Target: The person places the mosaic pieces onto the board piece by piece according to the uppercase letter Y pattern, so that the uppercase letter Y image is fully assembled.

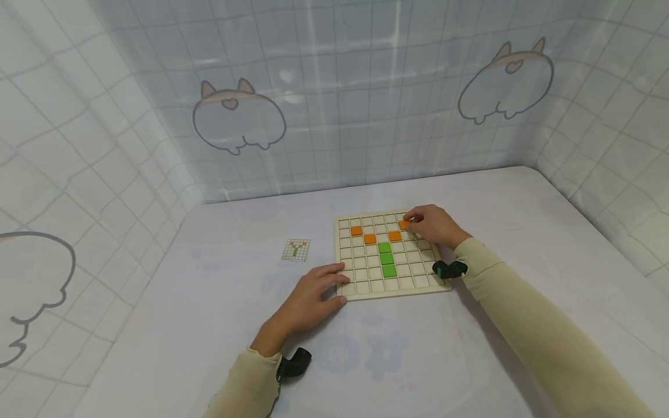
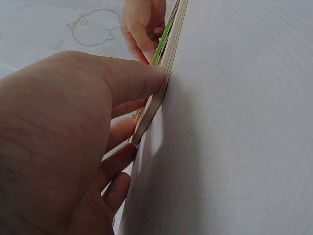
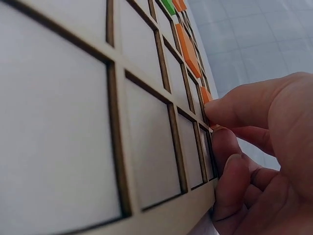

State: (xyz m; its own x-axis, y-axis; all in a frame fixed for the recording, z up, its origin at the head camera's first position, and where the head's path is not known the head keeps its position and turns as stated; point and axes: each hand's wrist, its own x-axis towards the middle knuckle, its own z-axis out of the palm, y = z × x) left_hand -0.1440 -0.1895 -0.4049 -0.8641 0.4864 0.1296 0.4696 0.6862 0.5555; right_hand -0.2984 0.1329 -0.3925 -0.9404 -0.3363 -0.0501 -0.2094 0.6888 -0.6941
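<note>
A pale wooden grid board (image 1: 366, 288) lies on the table, with green tiles (image 1: 386, 258) in a short column and orange tiles (image 1: 370, 238) set in cells above it. My left hand (image 1: 309, 299) rests at the board's left side, fingertips on its edge and thumb by the near corner. In the left wrist view, the thumb touches the board's side. At the far right of the grid, my right hand (image 1: 432, 225) pinches an orange tile (image 1: 404, 224) at its cell. The right wrist view shows that tile (image 3: 206, 95) partly hidden by the fingers.
A small card (image 1: 295, 249) with a printed grid pattern lies left of the board. White table cloth (image 1: 235, 290) surrounds both. Tile-patterned sheets (image 1: 355, 116) with animal drawings hang behind and at the sides. Each wrist carries a black strapped device (image 1: 449, 269).
</note>
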